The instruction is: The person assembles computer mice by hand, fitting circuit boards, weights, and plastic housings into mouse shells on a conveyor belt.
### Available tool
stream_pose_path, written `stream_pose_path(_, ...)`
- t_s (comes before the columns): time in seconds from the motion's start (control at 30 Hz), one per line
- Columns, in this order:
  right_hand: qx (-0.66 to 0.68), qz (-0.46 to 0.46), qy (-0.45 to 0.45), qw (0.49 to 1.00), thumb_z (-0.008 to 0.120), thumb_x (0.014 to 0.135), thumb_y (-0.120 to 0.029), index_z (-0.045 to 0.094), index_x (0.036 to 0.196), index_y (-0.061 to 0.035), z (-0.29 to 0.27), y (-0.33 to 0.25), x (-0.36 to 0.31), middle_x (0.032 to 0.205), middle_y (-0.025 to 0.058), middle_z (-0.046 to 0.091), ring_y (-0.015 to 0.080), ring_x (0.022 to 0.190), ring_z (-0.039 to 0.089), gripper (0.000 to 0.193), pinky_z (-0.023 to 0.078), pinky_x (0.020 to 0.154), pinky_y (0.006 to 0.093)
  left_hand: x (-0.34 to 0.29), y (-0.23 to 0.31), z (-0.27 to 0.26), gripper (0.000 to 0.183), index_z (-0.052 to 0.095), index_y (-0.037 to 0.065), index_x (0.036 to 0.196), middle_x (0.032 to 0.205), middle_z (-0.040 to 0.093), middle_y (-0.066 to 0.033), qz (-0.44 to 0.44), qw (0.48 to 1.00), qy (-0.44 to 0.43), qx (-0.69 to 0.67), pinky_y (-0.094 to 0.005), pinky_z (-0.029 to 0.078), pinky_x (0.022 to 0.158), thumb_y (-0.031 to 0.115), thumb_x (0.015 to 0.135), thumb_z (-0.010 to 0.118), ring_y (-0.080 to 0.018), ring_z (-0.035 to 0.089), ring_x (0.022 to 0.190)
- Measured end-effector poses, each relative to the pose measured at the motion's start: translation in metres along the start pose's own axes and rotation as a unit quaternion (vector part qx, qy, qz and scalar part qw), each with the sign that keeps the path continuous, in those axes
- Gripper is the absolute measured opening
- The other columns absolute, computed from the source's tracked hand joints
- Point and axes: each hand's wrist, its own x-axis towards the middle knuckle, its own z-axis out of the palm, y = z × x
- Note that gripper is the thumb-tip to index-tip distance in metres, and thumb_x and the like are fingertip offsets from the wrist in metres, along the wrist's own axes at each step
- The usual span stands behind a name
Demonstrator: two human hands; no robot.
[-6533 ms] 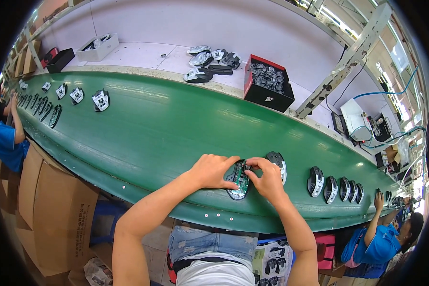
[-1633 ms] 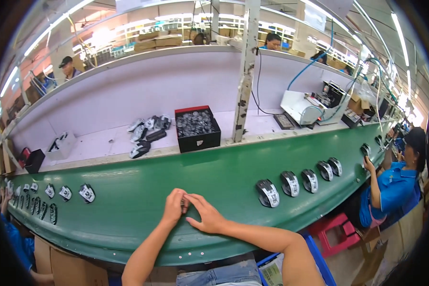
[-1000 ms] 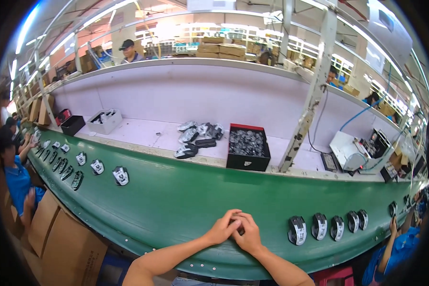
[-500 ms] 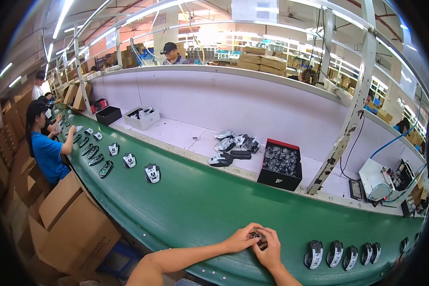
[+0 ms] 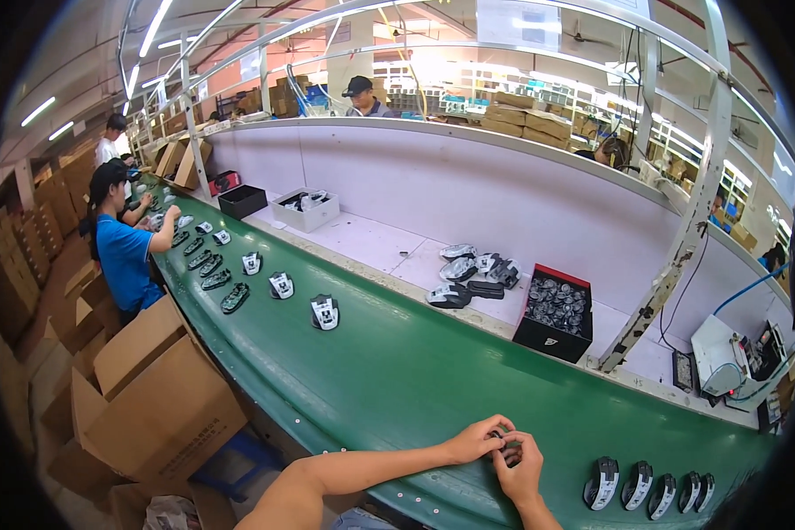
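Over the near edge of the green belt [image 5: 397, 380], my left hand [image 5: 473, 442] and my right hand [image 5: 519, 468] meet at the fingertips. Between them they pinch a small dark part [image 5: 501, 435], mostly covered by the fingers, so its kind cannot be made out. To the right of my hands, several black-and-white computer mouse shells [image 5: 601, 484] stand in a row. Farther up the belt on the left lie white-topped mouse shells [image 5: 324, 313] and a line of dark mouse bases [image 5: 235, 299].
Beyond the belt, a black box with red inside [image 5: 552, 339] holds many small round parts, beside a pile of mouse shells [image 5: 450, 295]. A white bin [image 5: 307, 215] stands farther left. A metal post [image 5: 658, 291] rises at right. Cartons [image 5: 163, 402] and a person in blue [image 5: 125, 256] are at left.
The view has swung left, so the scene sits farther right in the picture. Both hands stay together on the small dark part, with the fingers slightly shifted.
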Motion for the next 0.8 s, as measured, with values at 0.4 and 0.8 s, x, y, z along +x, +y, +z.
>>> stream_pose_path(0.4, -0.075, -0.028, -0.052, 0.995, 0.082, 0.069, -0.001, 0.065, 0.114, -0.004, -0.004, -0.011, 0.003, 0.09, 0.0072, 0.057, 0.0124, 0.059, 0.056, 0.048, 0.047, 0.056, 0.0259, 0.004, 0.013, 0.008, 0.045, 0.048, 0.001, 0.13, 0.104, 0.062, -0.0078, 0.005, 0.998, -0.043, 0.034, -0.0293, 0.049, 0.083, 0.003, 0.086, 0.053, -0.0145, 0.058, 0.094)
stream_pose_path(0.8, -0.146, -0.01, -0.105, 0.984, 0.089, 0.067, -0.013, 0.061, 0.086, -0.0044, 0.001, -0.02, 0.001, 0.065, 0.0062, 0.057, 0.0174, 0.053, 0.054, 0.035, 0.045, 0.053, 0.0319, -0.001, 0.035, -0.011, 0.047, 0.053, 0.0, 0.124, 0.085, 0.071, -0.0087, -0.043, 0.985, -0.13, 0.108, -0.0293, 0.05, 0.069, -0.002, 0.077, 0.049, -0.0149, 0.065, 0.077)
